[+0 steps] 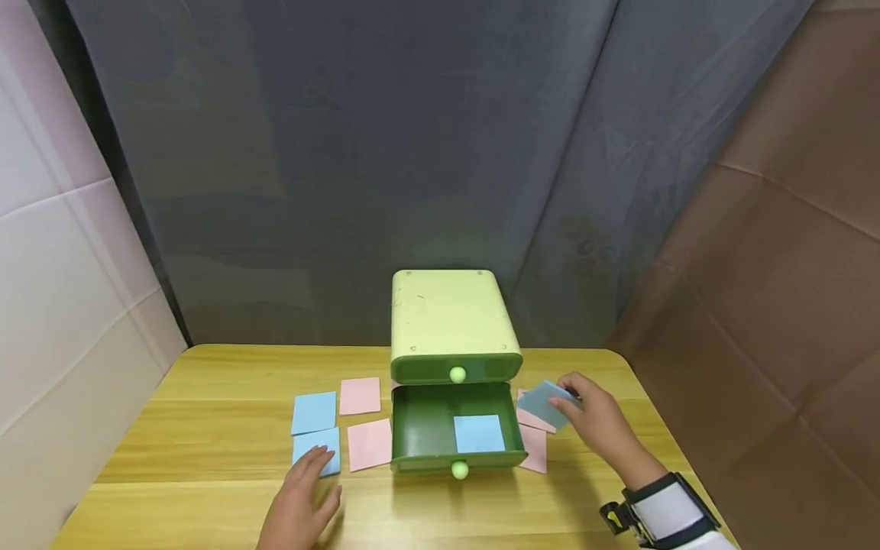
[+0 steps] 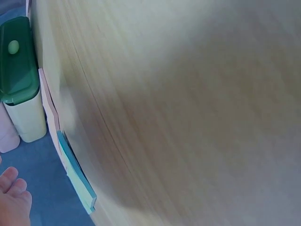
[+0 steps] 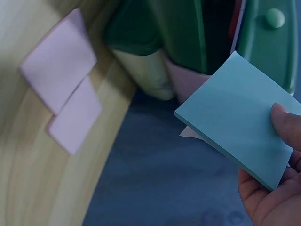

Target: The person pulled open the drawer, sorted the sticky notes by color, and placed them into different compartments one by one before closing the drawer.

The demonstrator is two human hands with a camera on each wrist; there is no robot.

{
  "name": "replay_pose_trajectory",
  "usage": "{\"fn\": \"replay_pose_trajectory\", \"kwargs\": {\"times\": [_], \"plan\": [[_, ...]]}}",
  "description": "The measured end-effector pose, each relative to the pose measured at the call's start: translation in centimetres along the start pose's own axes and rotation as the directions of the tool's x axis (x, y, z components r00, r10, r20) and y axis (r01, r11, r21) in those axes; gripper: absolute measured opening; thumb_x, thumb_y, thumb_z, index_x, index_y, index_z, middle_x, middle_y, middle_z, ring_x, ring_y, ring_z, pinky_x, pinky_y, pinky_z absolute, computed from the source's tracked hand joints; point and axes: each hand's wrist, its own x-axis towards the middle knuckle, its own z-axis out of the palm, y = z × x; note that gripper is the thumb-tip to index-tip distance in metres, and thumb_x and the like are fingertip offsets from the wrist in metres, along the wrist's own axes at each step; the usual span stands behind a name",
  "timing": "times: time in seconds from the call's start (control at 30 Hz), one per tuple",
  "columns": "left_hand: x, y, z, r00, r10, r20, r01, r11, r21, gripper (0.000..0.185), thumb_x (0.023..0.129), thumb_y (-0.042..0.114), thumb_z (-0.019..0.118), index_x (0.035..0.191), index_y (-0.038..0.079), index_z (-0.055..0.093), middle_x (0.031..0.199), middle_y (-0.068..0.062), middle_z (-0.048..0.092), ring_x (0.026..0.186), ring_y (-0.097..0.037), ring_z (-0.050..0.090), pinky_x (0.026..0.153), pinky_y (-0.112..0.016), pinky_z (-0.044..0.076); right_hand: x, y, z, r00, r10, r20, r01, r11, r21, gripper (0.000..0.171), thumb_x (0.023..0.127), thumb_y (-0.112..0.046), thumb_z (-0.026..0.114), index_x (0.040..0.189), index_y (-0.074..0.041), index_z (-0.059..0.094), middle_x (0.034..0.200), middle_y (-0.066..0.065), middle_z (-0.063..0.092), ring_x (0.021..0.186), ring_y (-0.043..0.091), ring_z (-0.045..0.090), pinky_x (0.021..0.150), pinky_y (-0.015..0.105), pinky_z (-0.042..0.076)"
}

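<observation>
My right hand (image 1: 605,420) pinches a blue sticky-note pad (image 1: 546,401) between thumb and fingers, raised over the right of the table. In the right wrist view a pale corner (image 3: 189,133) peeks out from behind that pad. Pulled out of the small green cabinet (image 1: 454,313) is its lower drawer (image 1: 422,431), with one blue pad (image 1: 479,434) lying at the right inside it. On the left, my left hand (image 1: 299,496) has its fingertips over the front blue pad (image 1: 319,441), thumb spread away. Another blue pad (image 1: 314,412) lies just behind.
Two pink pads (image 1: 369,444) lie between the left blue pads and the drawer. More pink pads (image 1: 533,451) lie close along the drawer's right side. The upper drawer (image 1: 426,370) is closed. A dark curtain (image 1: 440,153) hangs behind the wooden table (image 1: 206,428).
</observation>
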Motion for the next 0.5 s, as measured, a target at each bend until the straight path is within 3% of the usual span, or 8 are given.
{"fn": "replay_pose_trajectory", "kwargs": {"times": [0.17, 0.5], "plan": [[-0.1, -0.1, -0.2, 1.0, -0.023, 0.015, 0.023, 1.0, -0.003, 0.049, 0.069, 0.006, 0.081, 0.114, -0.001, 0.066, 0.12, -0.018, 0.062, 0.11, -0.037, 0.059, 0.083, -0.052, 0.052, 0.0, -1.6, 0.0, 0.999, -0.038, 0.023, 0.037, 0.999, 0.021, 0.015, 0.092, -0.007, 0.064, 0.103, -0.003, 0.055, 0.099, 0.012, 0.061, 0.087, 0.027, 0.059, 0.07, 0.041, 0.055], [-0.3, -0.2, -0.7, 0.997, -0.069, 0.038, 0.069, 0.997, -0.014, 0.048, 0.072, 0.006, 0.08, 0.117, 0.0, 0.065, 0.123, -0.018, 0.06, 0.112, -0.039, 0.057, 0.084, -0.053, 0.052, 0.4, -4.2, 1.1, 0.987, -0.14, 0.08, 0.135, 0.988, 0.071, 0.014, 0.089, -0.004, 0.067, 0.096, -0.006, 0.055, 0.089, 0.005, 0.057, 0.079, 0.019, 0.055, 0.065, 0.029, 0.05]]}}
